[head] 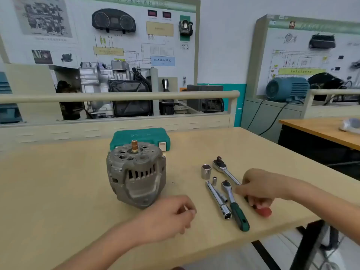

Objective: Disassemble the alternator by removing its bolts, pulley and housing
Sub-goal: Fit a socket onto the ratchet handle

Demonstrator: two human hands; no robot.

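1. The right hand (258, 189) is closing its grip round the red-handled steel ratchet (227, 169) at four o'clock.
2. The left hand (171, 217), loosely curled, is holding nothing.
3. The grey cast-metal alternator (136, 176) is standing mid-table (58, 191).

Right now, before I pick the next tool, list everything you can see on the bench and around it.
alternator: 1, grey, bench centre, shaft up
tool case: 1, green, behind alternator
large socket: 1, silver, right of alternator
small socket: 1, silver, below large socket
extension bar: 1, silver, beside green ratchet
green ratchet: 1, green handle
red ratchet: 1, red handle, under right hand
training boards: 2, background
left hand: curled, near alternator
right hand: gripping red ratchet
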